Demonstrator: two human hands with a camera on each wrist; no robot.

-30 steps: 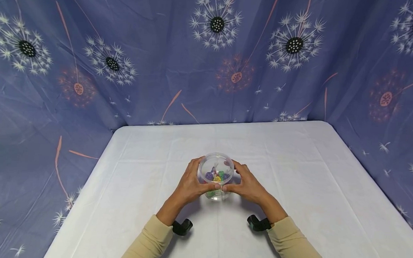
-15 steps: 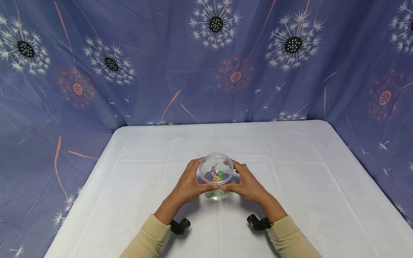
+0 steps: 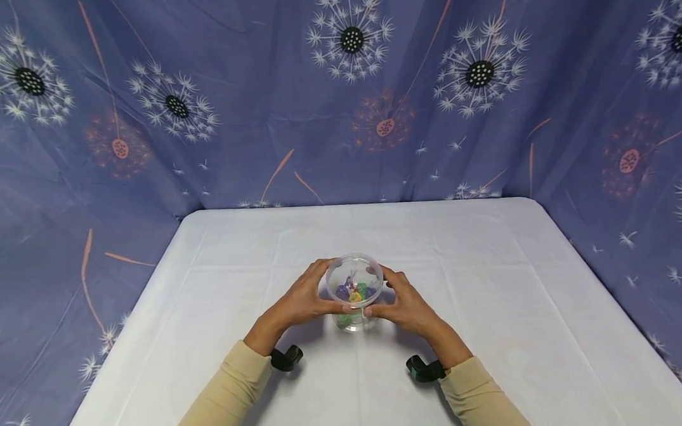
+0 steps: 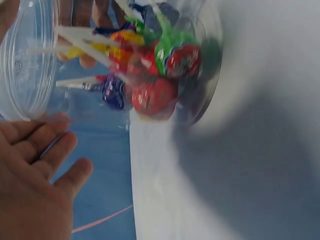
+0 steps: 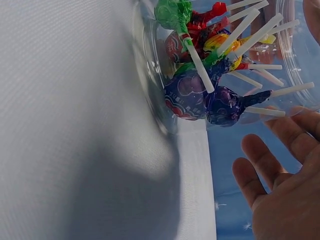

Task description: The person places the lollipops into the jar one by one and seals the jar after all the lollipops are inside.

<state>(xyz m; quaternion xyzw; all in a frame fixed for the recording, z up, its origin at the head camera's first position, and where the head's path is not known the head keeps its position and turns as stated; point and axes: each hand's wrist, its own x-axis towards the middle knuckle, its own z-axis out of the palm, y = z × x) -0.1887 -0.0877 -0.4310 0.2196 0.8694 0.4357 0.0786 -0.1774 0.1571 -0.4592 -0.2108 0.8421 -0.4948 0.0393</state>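
A clear plastic jar [image 3: 354, 277] stands upright on the white-covered table, between both hands. My left hand [image 3: 301, 300] grips it near the top from the left, thumb across the front and fingers round the far side. From the right, my right hand [image 3: 405, 306] holds the same ridged upper part, its thumb close to the other thumb. Inside the jar lie several wrapped lollipops: a green one [image 4: 177, 55], a red one [image 4: 155, 97] and a purple one [image 5: 187, 95] show through the wall, white sticks pointing upward in the jar.
The white tablecloth [image 3: 459, 262] spreads around the jar on all sides. Behind and beside the table hangs a blue curtain [image 3: 237, 107] with dandelion prints. Black camera mounts [image 3: 425, 369] sit on both wrists, low over the cloth.
My left wrist and forearm have swung slightly outward to the left, while the hand stays at the jar's top. The jar and right hand stay nearly still; the head view has shifted a little.
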